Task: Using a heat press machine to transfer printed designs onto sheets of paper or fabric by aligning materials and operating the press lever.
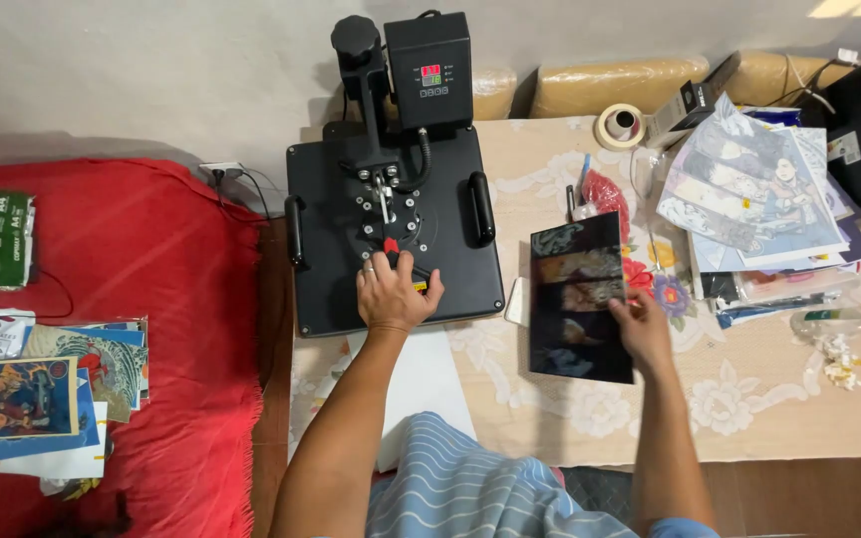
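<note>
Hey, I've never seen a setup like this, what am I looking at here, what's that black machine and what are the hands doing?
This is one picture from a camera worn on a person's head, looking down at their own two bare hands. The black machine is a heat press, closed flat, with a control box on top at the back. The left hand rests on its handle near the front edge. The right hand holds a dark glossy rectangular sheet, tilted up off the floral tablecloth. A stack of printed pictures and a roll of tape lie to the right. On the left, more prints sit on a red cloth.
</note>
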